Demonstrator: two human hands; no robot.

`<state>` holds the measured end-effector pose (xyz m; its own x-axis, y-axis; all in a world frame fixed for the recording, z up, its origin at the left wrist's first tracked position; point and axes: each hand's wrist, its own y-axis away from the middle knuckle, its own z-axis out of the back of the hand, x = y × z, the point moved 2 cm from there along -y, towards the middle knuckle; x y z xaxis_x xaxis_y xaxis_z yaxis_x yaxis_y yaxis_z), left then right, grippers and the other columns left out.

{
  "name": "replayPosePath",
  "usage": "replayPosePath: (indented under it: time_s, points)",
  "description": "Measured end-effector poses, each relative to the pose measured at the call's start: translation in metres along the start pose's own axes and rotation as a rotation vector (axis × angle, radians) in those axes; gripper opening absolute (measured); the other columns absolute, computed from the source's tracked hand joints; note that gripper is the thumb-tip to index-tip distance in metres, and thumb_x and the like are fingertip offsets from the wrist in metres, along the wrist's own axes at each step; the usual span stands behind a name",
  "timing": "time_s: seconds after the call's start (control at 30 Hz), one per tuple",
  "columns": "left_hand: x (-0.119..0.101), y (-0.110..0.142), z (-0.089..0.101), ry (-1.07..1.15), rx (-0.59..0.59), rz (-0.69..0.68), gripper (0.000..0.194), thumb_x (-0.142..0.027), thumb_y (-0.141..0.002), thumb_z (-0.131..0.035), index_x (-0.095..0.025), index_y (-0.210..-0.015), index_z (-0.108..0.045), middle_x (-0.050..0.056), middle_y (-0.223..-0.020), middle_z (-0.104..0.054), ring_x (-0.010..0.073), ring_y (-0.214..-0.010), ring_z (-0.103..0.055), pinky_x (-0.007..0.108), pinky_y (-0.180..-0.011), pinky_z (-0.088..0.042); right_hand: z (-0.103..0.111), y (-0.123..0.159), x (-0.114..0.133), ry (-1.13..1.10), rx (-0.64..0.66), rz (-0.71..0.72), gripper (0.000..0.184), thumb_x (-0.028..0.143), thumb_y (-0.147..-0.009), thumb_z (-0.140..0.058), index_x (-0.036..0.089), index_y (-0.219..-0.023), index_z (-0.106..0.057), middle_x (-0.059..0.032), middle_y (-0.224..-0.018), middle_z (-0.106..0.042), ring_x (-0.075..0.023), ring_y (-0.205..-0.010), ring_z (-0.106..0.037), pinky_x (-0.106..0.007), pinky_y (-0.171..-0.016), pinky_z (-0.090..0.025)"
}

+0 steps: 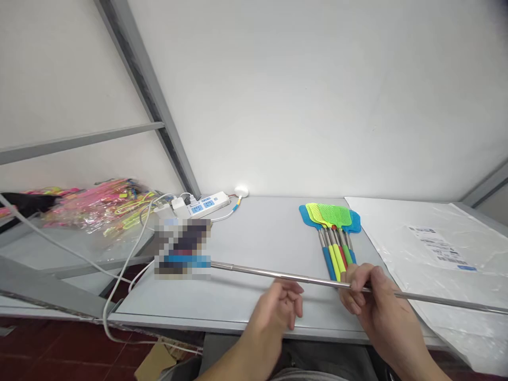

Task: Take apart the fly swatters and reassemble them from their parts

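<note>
In the head view, two bare hands are working over one grey table [262,238]. The right hand [373,293] is pinching one thin metal rod [257,272], its thumb and fingers closing around it with no gap showing. The left hand [278,306] is hovering just under the rod's middle, its fingers half curled and gripping nothing that shows; whether a fingertip is touching the rod, I cannot tell. The rod is running across the near part of the table, from a blue piece [188,260] at the left, blurred by a pixelated patch, out past the right edge of the picture.

Just beyond the right hand, a bunch of fly swatters [337,216] is lying with heads far and handles near. Four heads are showing: two blue, one yellow, one green. At least six handles are showing, but the overlap is hiding the exact count.

To the right, one white plastic bag [400,254] is lying flat, carrying one printed label [443,248]. At the far left, one power strip [208,205] is resting near one round white device [241,191]. Further left, several clear packets [99,206] are lying heaped, showing pink and yellow contents.
</note>
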<state>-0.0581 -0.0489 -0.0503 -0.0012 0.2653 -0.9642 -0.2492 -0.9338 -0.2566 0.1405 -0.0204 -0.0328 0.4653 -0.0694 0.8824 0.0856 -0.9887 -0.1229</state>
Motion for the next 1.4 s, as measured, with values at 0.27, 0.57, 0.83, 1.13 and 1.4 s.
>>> replayPosePath:
  time_s: [0.27,0.57,0.83,1.13,1.4]
  points:
    - [-0.032,-0.026,0.019,0.436,-0.408,0.154,0.044,-0.052,-0.095,-0.046,-0.018,-0.067,-0.046,-0.005,-0.058,-0.030,0.0092,-0.054,-0.024,0.024,-0.051,-0.022,-0.014,-0.007,0.004,-0.008,0.034,-0.069,0.039,0.047,-0.097,-0.047,0.020,-0.073,-0.060,0.0041,-0.056,-0.032,-0.0088,-0.051,-0.031,-0.024,-0.048,-0.025]
    - [-0.103,-0.050,0.040,0.478,-0.594,-0.156,0.044,-0.037,-0.096,-0.043,-0.021,-0.057,-0.029,-0.006,-0.055,-0.022,0.0105,-0.052,-0.019,0.026,-0.049,-0.020,-0.039,-0.015,0.081,-0.141,-0.160,0.085,0.043,0.046,-0.092,-0.058,0.020,-0.060,-0.042,0.0068,-0.057,-0.016,-0.0095,-0.049,-0.015,-0.024,-0.041,-0.023]
    - [-0.102,-0.030,0.047,0.427,-0.556,-0.123,0.043,-0.044,-0.094,-0.052,-0.019,-0.061,-0.039,-0.005,-0.059,-0.030,0.0097,-0.053,-0.027,0.024,-0.048,-0.027,-0.041,-0.035,0.100,-0.123,-0.132,0.195,0.042,0.045,-0.089,-0.062,0.020,-0.061,-0.043,0.0076,-0.053,-0.019,-0.0082,-0.047,-0.016,-0.021,-0.040,-0.025]
    - [-0.028,0.007,0.061,0.338,-0.855,-0.111,0.026,-0.043,-0.082,-0.071,-0.019,-0.090,-0.066,0.002,-0.093,-0.060,0.0114,-0.074,-0.052,0.023,-0.066,-0.047,-0.002,-0.009,0.015,-0.241,-0.309,0.172,0.023,0.040,-0.089,-0.065,0.018,-0.084,-0.062,0.0072,-0.058,-0.032,-0.0056,-0.050,-0.033,-0.018,-0.051,-0.035]
    - [0.007,-0.014,0.046,0.645,-0.856,0.133,0.028,-0.036,-0.076,-0.078,-0.019,-0.097,-0.070,0.001,-0.099,-0.061,0.0109,-0.076,-0.054,0.025,-0.068,-0.053,0.024,0.015,-0.018,-0.251,-0.422,0.157,0.014,0.032,-0.089,-0.065,0.023,-0.100,-0.065,0.0032,-0.072,-0.044,-0.0090,-0.064,-0.045,-0.023,-0.062,-0.042]
